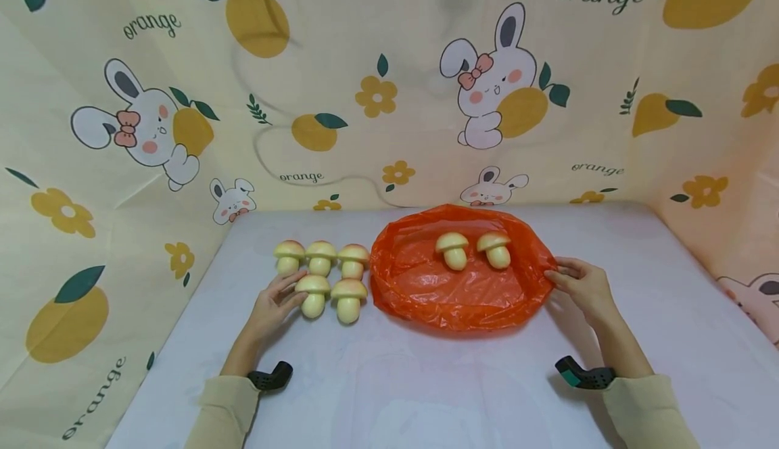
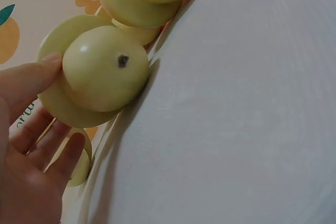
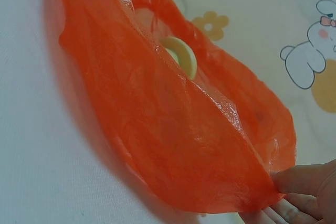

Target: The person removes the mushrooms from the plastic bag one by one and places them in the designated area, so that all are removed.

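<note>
At the left of the table, cream toy mushrooms stand in two rows, three behind and two in front. My left hand (image 1: 273,305) grips the cap of the front-left toy mushroom (image 1: 313,293); in the left wrist view, the thumb (image 2: 31,80) lies on the cap beside its round stem (image 2: 105,66). A red plastic bag (image 1: 450,317) lies spread with its mouth up, and two toy mushrooms (image 1: 452,249) are inside it. With thumb and fingers, my right hand (image 1: 584,287) pinches the bag's right rim, seen close up in the right wrist view as thin red film (image 3: 173,129).
A white cloth (image 1: 420,388) covers the table. Behind and at both sides rises a cream sheet (image 1: 389,23) printed with rabbits and oranges. Beside the front-left mushroom stands another mushroom (image 1: 349,303), close to the bag's left rim.
</note>
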### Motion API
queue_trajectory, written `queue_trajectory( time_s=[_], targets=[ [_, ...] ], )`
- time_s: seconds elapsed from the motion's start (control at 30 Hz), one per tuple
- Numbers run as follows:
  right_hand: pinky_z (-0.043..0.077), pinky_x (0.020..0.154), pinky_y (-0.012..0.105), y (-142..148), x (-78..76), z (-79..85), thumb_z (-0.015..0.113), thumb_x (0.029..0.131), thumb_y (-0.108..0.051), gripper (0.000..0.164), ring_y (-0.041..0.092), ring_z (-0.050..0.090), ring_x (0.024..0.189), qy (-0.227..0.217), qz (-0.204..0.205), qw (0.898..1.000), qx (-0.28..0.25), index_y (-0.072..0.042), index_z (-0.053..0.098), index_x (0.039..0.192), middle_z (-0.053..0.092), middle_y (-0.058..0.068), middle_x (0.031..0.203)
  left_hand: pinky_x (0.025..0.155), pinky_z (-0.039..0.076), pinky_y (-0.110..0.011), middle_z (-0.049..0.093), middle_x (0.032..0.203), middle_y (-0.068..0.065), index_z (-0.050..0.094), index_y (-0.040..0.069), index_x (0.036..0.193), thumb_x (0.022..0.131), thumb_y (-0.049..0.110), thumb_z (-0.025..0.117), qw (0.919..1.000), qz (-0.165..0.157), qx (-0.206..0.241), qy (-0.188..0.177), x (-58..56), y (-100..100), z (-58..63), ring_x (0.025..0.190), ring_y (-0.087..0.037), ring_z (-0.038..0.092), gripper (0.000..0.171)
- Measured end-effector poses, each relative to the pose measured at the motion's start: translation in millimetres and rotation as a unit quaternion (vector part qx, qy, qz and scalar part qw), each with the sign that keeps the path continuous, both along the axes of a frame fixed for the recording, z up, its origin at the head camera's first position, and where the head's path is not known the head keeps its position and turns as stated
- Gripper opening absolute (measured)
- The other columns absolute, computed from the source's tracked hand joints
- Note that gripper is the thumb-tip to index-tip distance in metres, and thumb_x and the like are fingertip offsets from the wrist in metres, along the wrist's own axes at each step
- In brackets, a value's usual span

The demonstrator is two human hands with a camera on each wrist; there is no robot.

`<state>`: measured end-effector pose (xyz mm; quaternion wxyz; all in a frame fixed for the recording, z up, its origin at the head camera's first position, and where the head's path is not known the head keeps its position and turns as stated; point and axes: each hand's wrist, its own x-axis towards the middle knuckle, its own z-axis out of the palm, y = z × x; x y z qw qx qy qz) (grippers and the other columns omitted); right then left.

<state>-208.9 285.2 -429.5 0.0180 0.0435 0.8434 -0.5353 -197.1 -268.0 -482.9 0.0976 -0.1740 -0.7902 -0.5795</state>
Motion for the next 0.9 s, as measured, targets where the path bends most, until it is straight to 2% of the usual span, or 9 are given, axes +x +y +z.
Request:
queue_trajectory(
  time_s=[0.07,0.13,0.23,0.53,0.77,0.9],
  targets=[
    [0.057,0.073,0.012,-0.1,0.0,0.4,0.06,0.095,-0.023,0.057,-0.015,0.058,0.075,0.001,-0.001,1.0,0.0,0.014,0.044,0.135,0.055,-0.035,0.077,0.098,0.043,-0.003,0.056,0.128,-0.003,0.049,-0.018,0.128,0.088,-0.007,0.061,0.9998,-0.009,0.007,0.013,-0.3,0.1,0.0,0.117,0.014,0.049,0.043],
    [0.058,0.074,0.012,0.0,0.1,0.8,0.06,0.096,-0.023,0.056,-0.015,0.058,0.075,0.0,-0.001,1.0,0.002,0.014,0.043,0.135,0.054,-0.036,0.077,0.099,0.043,-0.004,0.055,0.128,0.009,0.047,-0.02,0.128,0.088,-0.009,0.06,0.9995,-0.018,0.013,0.023,0.0,0.3,0.1,0.118,0.013,0.049,0.044],
    [0.058,0.074,0.012,0.1,0.1,0.7,0.059,0.096,-0.023,0.056,-0.016,0.057,0.075,-0.001,-0.001,1.0,0.004,0.014,0.044,0.135,0.054,-0.036,0.077,0.1,0.043,-0.004,0.055,0.129,0.012,0.047,-0.019,0.128,0.088,-0.009,0.059,0.9992,-0.024,0.015,0.028,0.0,0.3,-1.3,0.12,0.013,0.049,0.043],
    [0.057,0.073,0.012,0.1,-0.5,-0.5,0.06,0.095,-0.02,0.056,-0.015,0.058,0.075,0.005,0.004,1.0,-0.006,0.015,0.043,0.134,0.056,-0.035,0.078,0.1,0.042,-0.004,0.055,0.132,-0.018,0.05,-0.015,0.129,0.09,-0.006,0.059,0.9996,-0.012,-0.001,0.025,-0.1,-0.2,-2.3,0.122,0.013,0.048,0.041],
    [0.058,0.073,0.012,0.2,0.8,2.2,0.06,0.095,-0.023,0.057,-0.015,0.058,0.074,0.005,0.004,1.0,-0.004,0.016,0.043,0.134,0.055,-0.036,0.076,0.102,0.042,-0.006,0.054,0.133,-0.021,0.049,-0.017,0.129,0.09,-0.006,0.059,0.9995,-0.02,0.013,0.023,-0.3,0.8,-2.5,0.125,0.01,0.048,0.041],
    [0.058,0.073,0.013,-0.2,0.8,2.1,0.061,0.095,-0.023,0.058,-0.015,0.059,0.074,0.004,0.004,1.0,-0.009,0.016,0.043,0.134,0.056,-0.036,0.076,0.103,0.042,-0.006,0.051,0.134,-0.027,0.049,-0.017,0.129,0.09,-0.006,0.059,0.9996,-0.019,0.011,0.018,0.3,0.2,-2.1,0.124,0.011,0.048,0.041]
  ],
)
